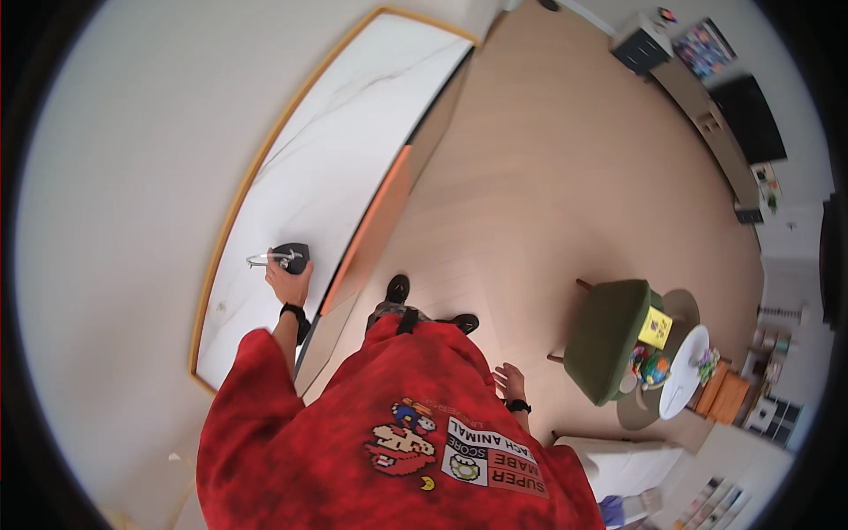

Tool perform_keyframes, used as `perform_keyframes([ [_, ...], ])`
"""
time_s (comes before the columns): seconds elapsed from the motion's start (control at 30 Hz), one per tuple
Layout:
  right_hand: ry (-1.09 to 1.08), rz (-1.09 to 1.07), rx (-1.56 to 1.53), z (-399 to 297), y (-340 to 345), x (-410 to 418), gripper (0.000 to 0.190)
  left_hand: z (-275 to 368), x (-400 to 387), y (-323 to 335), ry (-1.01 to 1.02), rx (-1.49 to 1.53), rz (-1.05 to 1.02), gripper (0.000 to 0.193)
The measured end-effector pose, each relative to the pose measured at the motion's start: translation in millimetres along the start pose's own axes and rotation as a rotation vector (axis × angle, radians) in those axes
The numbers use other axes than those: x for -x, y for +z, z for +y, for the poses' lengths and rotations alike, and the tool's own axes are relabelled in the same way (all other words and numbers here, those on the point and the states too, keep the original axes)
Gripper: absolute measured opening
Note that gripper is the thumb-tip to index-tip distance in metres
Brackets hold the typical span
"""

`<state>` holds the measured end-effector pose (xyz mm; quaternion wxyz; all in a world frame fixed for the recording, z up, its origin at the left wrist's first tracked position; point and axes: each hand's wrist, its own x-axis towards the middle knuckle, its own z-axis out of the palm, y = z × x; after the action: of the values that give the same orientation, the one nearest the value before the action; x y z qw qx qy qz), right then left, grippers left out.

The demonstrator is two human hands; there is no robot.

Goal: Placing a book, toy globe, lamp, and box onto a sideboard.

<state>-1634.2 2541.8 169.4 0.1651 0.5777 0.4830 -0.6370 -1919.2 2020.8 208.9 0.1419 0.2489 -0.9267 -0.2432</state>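
My left hand (289,281) reaches over a white marble-patterned sideboard top (331,159). Its thumb and fingers go around a small black object (300,259), seen from above near the top's wider end. A curved silver metal piece (265,258) sits across that object and juts toward the wall; what the two form together is unclear. My right hand (510,380) hangs beside my body above the floor, holding nothing, its fingers loosely apart. Dark bands circle both wrists.
A raised wooden edge (248,179) borders the top along the wall. The sideboard's orange front panel (371,232) faces the wooden floor (523,165). To the right stand a green armchair (603,338) with a yellow book (654,327), and a round white table (686,371).
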Motion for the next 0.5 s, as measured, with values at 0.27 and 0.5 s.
perform_keyframes([
  [0.27, -0.181, -0.112, -0.031, -25, -48, -40, 0.040, 235, 131, 45, 0.671, 0.272, -0.802, 0.100],
  [0.5, -0.273, -0.529, -0.284, -123, -96, 12, 0.057, 387, 301, 95, 1.454, 0.227, -1.369, 0.101],
])
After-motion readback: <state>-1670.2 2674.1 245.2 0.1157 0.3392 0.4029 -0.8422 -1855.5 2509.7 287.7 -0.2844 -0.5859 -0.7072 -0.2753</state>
